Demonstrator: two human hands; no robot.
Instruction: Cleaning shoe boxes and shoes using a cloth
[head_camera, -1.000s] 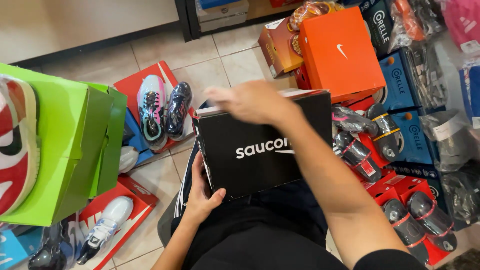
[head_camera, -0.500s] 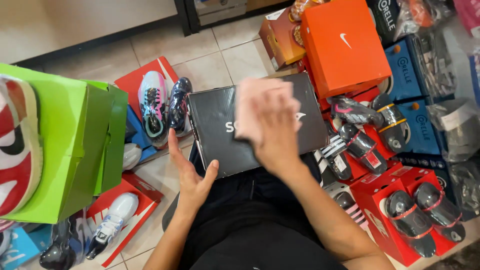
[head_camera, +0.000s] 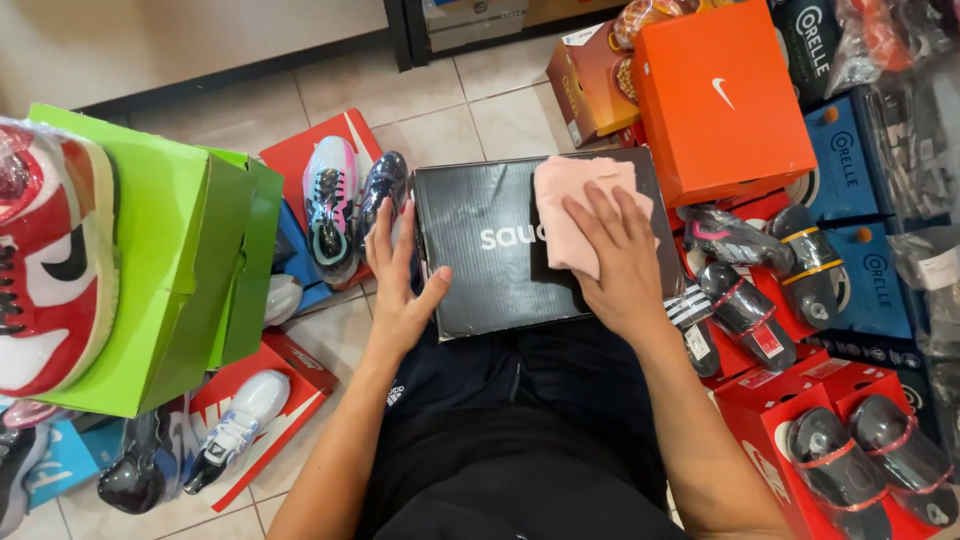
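Observation:
A black shoe box (head_camera: 490, 250) with white lettering rests on my lap, lid facing up. My right hand (head_camera: 615, 260) lies flat on the lid, pressing a pink cloth (head_camera: 572, 205) against it. My left hand (head_camera: 400, 275) has its fingers spread and steadies the box's left side with thumb and palm. My legs in black shorts show below the box.
Green shoe boxes (head_camera: 170, 270) stack at the left beside a wrapped red-and-white shoe (head_camera: 50, 260). An orange box (head_camera: 720, 100) stands at the upper right. Red boxes with wrapped dark shoes (head_camera: 860, 455) lie to the right, blue boxes (head_camera: 860, 200) behind. Sneakers on red lids (head_camera: 345, 205) sit on the tiled floor.
The box has tipped from standing on edge to lying flat on my lap. My right hand has slid the pink cloth across the lid, and my left hand moved up to the box's left side.

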